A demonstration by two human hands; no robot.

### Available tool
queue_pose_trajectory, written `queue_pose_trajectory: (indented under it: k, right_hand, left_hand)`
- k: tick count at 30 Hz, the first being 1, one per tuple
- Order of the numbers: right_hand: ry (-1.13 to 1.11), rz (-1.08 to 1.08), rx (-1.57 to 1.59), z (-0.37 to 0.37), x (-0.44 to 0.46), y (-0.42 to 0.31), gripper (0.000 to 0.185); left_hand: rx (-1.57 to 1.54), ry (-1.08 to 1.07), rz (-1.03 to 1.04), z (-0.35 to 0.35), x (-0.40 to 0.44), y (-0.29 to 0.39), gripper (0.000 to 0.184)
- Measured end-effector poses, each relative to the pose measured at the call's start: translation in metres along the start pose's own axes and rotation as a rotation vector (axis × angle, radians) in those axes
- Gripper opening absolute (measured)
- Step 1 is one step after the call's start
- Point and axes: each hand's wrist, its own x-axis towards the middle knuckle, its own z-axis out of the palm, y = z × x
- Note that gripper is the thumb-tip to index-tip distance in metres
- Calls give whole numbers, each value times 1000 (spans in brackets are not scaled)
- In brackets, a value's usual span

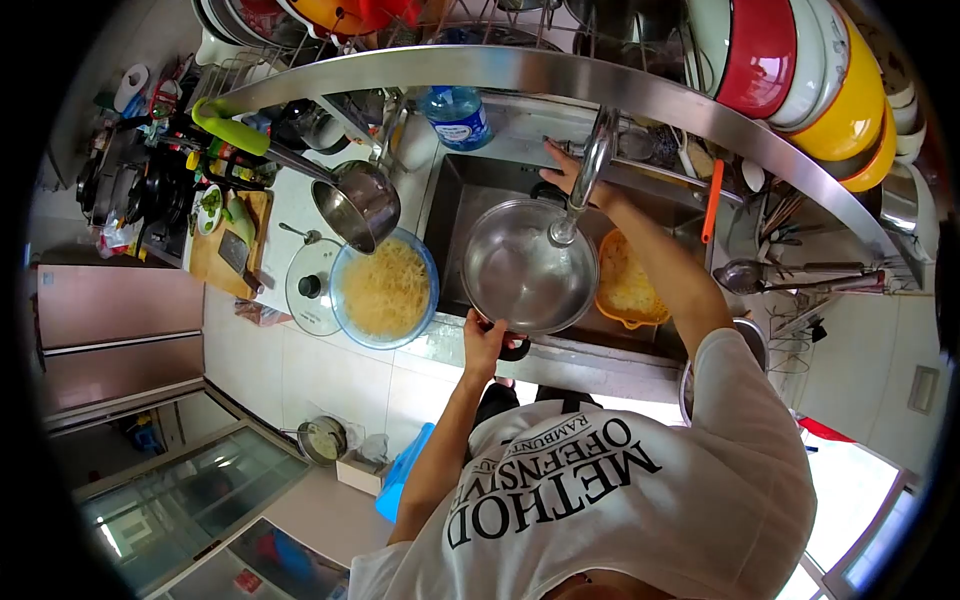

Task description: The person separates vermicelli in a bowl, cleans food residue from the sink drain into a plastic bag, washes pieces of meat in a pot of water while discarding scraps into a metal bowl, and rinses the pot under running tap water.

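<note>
A round stainless steel pot (pixel 530 290) with black side handles sits in the sink under the faucet (pixel 580 190). My left hand (pixel 484 346) is closed on the pot's near edge, beside its near black handle (pixel 514 350). Beyond the far rim, my right hand (pixel 566 174) has its fingers stretched apart, close to the pot's far handle and the faucet. Whether it touches either is unclear. In the sink, right of the pot, an orange basket (pixel 632 318) holds pale yellow food. A bowl of shredded pale yellow food (pixel 385 290) stands left of the sink.
A saucepan (pixel 358 205) with a green handle hangs over the counter near a glass lid (pixel 312 285). Farther left, a cleaver (pixel 238 256) lies on a cutting board (pixel 208 262). A metal rack (pixel 480 68) with bowls arches overhead. Behind the sink stands a blue-labelled bottle (pixel 458 122).
</note>
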Motion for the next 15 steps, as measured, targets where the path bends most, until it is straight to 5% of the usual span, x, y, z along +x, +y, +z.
queue_pose_trajectory:
  k: [2,8,12,15]
  right_hand:
    - [-115,109,88,-24,-9,-36,65]
    - [119,201,-176,32,-46,31,44]
    - [183,368,6,68,-93,38,41]
    - [107,481,40,65,-111,27,43]
  left_hand:
    - [-4,19,-1,0,0,-2,20]
    - [-20,21,1,-5,5,-9,25]
    - [-31,42,-3,0,5,-7,27]
    - [-135,73,-191,-13,17,-24,31]
